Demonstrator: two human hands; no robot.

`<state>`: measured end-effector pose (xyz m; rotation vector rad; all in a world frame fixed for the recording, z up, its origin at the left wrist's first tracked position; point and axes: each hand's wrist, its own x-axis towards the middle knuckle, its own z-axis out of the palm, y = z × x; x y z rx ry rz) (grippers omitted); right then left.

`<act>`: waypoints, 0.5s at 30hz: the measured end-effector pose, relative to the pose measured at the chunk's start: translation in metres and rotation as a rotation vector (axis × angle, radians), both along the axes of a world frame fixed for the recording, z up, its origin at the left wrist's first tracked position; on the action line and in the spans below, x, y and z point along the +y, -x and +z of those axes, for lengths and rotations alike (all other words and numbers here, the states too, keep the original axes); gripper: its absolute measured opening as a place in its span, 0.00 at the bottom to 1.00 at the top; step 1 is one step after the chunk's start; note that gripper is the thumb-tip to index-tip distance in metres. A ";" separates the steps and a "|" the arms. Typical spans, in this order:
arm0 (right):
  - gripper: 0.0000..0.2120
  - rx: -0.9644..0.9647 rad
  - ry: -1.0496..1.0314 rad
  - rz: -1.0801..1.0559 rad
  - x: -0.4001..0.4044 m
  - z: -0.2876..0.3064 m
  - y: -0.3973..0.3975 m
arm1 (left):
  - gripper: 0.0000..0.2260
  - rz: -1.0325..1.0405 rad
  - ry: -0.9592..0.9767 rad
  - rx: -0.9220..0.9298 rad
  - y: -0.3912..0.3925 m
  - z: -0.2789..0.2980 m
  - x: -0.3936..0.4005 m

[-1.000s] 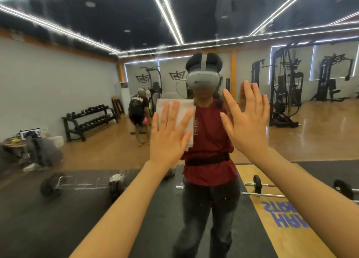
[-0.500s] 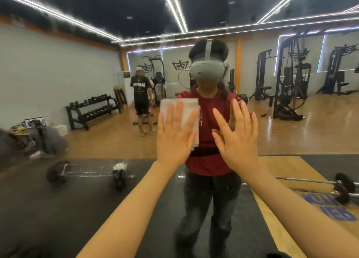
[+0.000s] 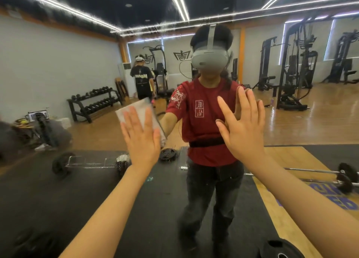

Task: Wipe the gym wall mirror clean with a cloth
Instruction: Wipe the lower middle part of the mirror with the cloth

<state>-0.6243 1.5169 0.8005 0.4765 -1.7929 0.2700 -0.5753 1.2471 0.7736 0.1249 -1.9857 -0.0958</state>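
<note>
The big shiny glass wall mirror (image 3: 58, 73) fills almost the whole view, and its edges are cut off on every side. The left hand (image 3: 140, 139) is flat, with straight fingers, and it presses a white folded cloth (image 3: 136, 110) against the glass. The hand covers the lower part of the cloth, so only the top and the right edge show. The cloth sits left of the middle, at about chest height of the person in the mirror.

The right hand (image 3: 243, 130) is flat too, fingers straight and a little spread, and holds nothing. Its fingertips meet those of the mirrored hand, so it seems to touch the glass, but this is hard to tell for sure.

In the mirror stands the person in a dark red T-shirt (image 3: 202, 121), with a grey headset (image 3: 209, 58) over the face. Small wet drops and streaks blur the glass along the bright ceiling light strips (image 3: 176, 1). A silver barbell with black plates (image 3: 89, 163) lies on the dark floor mat, and its right end looks fuzzy. A black dumbbell rack (image 3: 93, 102) stands by the grey wall. At the bottom right, a round black weight plate (image 3: 279, 249) is cut off by the frame.
</note>
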 end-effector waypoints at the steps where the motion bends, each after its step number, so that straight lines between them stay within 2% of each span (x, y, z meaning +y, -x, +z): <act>1: 0.26 -0.003 0.000 0.002 0.000 0.000 -0.001 | 0.28 -0.015 0.075 -0.016 0.003 -0.001 0.013; 3: 0.26 -0.008 0.000 0.013 0.001 0.001 -0.001 | 0.31 -0.049 0.222 -0.025 0.011 -0.004 0.043; 6: 0.26 -0.030 0.002 0.034 0.002 0.001 -0.003 | 0.31 -0.070 0.313 -0.029 0.014 -0.008 0.075; 10: 0.27 -0.046 0.012 0.042 -0.001 -0.014 -0.011 | 0.31 -0.051 0.413 -0.049 0.010 -0.007 0.050; 12: 0.28 -0.059 -0.010 0.040 -0.006 -0.025 -0.015 | 0.30 -0.024 0.370 -0.050 0.004 -0.010 0.020; 15: 0.27 -0.073 -0.037 0.048 -0.017 -0.040 -0.021 | 0.28 0.065 0.200 -0.086 -0.011 -0.019 -0.039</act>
